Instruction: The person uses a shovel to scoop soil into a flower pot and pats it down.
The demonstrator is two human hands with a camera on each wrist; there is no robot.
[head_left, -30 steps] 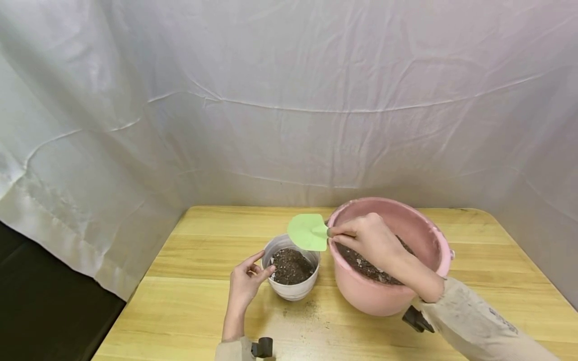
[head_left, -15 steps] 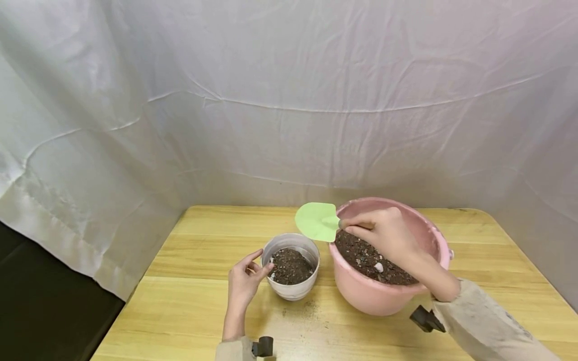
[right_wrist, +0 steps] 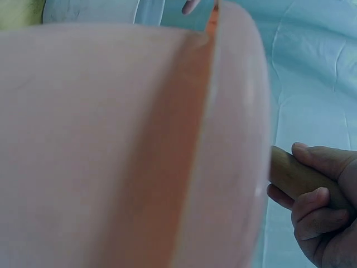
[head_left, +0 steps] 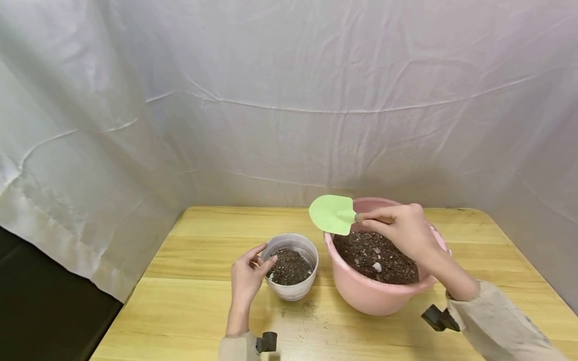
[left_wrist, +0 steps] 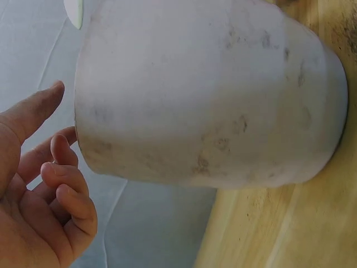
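Our right hand (head_left: pixel 403 228) gripped the trowel (head_left: pixel 332 214) over the pink basin (head_left: pixel 377 296); its blade pointed left toward the white pot (head_left: pixel 293 291), which our open left hand (head_left: pixel 247 273) touched.

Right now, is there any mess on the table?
Yes. A little dark soil is sprinkled on the wooden table, just in front of the small white pot. The white pot and the pink tub both stand upright.

Sheet-draped (head_left: pixel 289 100) tabletop (head_left: pixel 203 301) recording booth
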